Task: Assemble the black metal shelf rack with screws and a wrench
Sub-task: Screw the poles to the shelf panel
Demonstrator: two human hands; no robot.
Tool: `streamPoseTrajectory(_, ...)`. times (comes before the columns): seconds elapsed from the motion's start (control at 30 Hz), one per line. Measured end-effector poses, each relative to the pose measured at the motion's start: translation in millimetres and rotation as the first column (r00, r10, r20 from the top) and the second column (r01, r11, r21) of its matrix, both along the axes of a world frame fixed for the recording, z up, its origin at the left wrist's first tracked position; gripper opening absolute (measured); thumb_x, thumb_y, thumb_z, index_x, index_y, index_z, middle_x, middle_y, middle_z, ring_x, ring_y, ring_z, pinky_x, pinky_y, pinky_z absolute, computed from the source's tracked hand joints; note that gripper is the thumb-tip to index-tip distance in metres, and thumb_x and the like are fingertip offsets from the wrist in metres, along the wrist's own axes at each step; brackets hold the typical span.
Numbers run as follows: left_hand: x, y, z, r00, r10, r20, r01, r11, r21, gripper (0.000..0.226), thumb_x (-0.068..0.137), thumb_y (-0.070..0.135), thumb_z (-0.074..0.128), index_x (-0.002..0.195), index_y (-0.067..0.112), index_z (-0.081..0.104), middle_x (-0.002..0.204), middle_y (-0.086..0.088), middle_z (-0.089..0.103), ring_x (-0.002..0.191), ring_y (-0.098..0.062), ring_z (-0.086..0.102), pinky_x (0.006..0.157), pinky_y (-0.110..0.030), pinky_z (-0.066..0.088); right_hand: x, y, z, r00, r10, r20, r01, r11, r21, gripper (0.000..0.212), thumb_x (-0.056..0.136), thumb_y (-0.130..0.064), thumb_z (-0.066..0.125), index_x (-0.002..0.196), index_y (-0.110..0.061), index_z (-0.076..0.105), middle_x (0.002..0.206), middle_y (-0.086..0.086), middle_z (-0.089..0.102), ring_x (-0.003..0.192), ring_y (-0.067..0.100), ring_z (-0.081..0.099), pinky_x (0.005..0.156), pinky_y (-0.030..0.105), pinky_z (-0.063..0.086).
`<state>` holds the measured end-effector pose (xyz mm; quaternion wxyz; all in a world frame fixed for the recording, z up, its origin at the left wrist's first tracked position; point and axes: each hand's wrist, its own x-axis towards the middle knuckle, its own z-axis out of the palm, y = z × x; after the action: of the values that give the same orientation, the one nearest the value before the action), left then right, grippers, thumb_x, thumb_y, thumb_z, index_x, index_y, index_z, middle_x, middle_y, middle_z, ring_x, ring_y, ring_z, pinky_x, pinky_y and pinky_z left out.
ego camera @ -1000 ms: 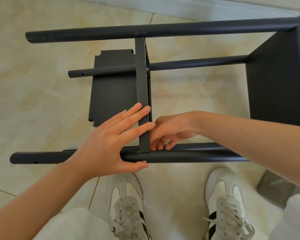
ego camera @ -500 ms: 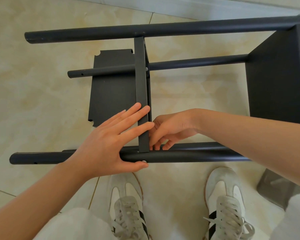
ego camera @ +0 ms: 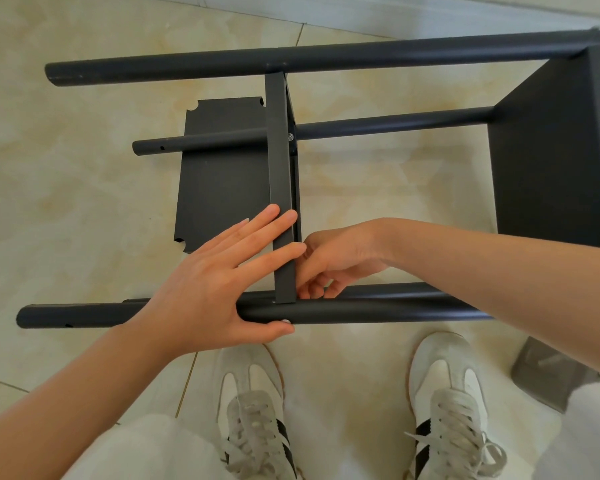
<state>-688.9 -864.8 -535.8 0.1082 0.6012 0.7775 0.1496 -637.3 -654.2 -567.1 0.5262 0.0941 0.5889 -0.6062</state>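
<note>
The black metal shelf rack [ego camera: 326, 60] lies on its side on the floor, directly under and beyond the person's fingers. Its posts are smooth, round, matte tubes. Its middle shelf [ego camera: 279, 161] is a thin flat panel seen edge-on, running away from the fingertips to the far tube. A small silver screw [ego camera: 290, 136] shows on that shelf, well beyond the fingers.

The left hand [ego camera: 205, 289] lies flat. Its fingers [ego camera: 271, 223] are straight and slightly spread, and they press across the shelf's edge. The thumb lies along the near tube [ego camera: 378, 311].

The right hand [ego camera: 340, 258] reaches in from the right. Its fingers [ego camera: 312, 289] are curled into the corner where the shelf meets the near tube, just beside the left fingertips. Whether they pinch anything cannot be told.

To the left of the fingers, a loose panel [ego camera: 219, 188] with notched corners lies flat. Well to the right of them stands the end shelf [ego camera: 548, 161].

The floor [ego camera: 66, 202] is glossy beige marbled tile. Two white laced shoes [ego camera: 253, 393] stand below the hands, and a grey object [ego camera: 548, 372] lies near the right forearm.
</note>
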Motion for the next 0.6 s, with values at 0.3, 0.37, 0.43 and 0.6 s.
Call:
streamPoseTrajectory(0.3,0.0,-0.3,0.5,1.0,0.0,-0.001,0.0,1.0,-0.004,0.081,0.084,0.067,0.058,0.15,0.02,0.044,0.164,-0.002,0.026,0.154,-0.018,0.015,0.125,-0.027,0.013,1.5,2.6,3.3,1.0,-0.012,0.007,0.012,0.999,-0.04,0.023,0.094,-0.009,0.06,0.078,-0.015,0.074,0.079,0.003,0.067,0.076,0.017,0.059,0.085,0.036,0.048)
streamPoseTrajectory(0.37,-0.2,-0.4,0.3,1.0,0.001,-0.001,-0.001,1.0,-0.004,0.081,0.084,0.067,0.058,0.15,0.021,0.043,0.164,-0.002,0.026,0.154,-0.018,0.015,0.125,-0.027,0.013,0.7,2.1,4.8,1.0,0.016,0.004,-0.015,0.999,-0.03,0.028,0.095,-0.012,0.061,0.072,-0.02,0.076,0.075,0.001,0.067,0.071,0.015,0.059,0.079,0.032,0.049)
streamPoseTrajectory(0.43,-0.3,-0.3,0.2,1.0,-0.001,0.002,0.001,1.0,-0.004,0.081,0.084,0.067,0.058,0.15,0.021,0.043,0.164,-0.002,0.026,0.154,-0.018,0.015,0.125,-0.028,0.014,0.0,2.7,6.1,0.999,0.032,-0.011,-0.032,0.999,-0.006,0.029,0.094,-0.015,0.062,0.069,-0.023,0.076,0.074,0.0,0.067,0.071,0.013,0.058,0.081,0.032,0.049)
streamPoseTrajectory(0.6,0.0,0.0,0.6,1.0,0.0,-0.007,0.0,1.0,-0.002,0.081,0.084,0.067,0.058,0.15,0.021,0.042,0.164,-0.003,0.027,0.154,-0.018,0.015,0.125,-0.026,0.013,1.3,2.3,4.7,1.0,-0.012,0.011,0.012,0.999,-0.04,0.022,0.093,-0.011,0.061,0.078,-0.018,0.075,0.081,0.003,0.067,0.082,0.018,0.058,0.094,0.041,0.049)
